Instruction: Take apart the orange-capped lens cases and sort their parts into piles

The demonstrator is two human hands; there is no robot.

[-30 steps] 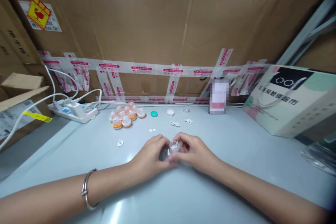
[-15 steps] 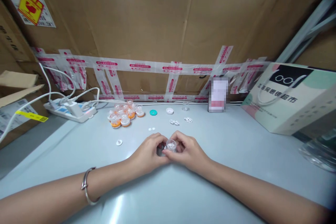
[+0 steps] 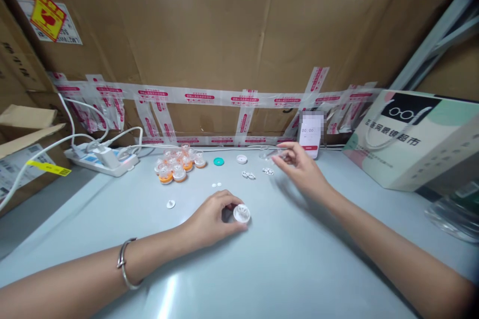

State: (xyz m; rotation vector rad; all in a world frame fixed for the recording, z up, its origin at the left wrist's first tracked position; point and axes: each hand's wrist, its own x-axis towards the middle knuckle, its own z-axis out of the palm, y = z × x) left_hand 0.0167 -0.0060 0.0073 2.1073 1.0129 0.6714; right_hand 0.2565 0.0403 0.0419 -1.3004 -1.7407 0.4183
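Head view: holds white part point(image 3: 242, 214) in half-curled, partly hidden left hand point(image 3: 215, 215). Pinches clear piece point(image 3: 277, 154), too blurred to outline, in near-closed right hand point(image 3: 302, 168).

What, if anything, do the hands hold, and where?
The left hand holds a white round part by its outer edge; the right hand apparently pinches a clear plastic piece, too blurred to tell where.

taped brown cardboard point(image 3: 179, 40) behind, pale table point(image 3: 299, 269) — glossy, light-streaked

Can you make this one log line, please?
left hand: holding white round part | right hand: holding clear piece, blurred | teal disc: on table
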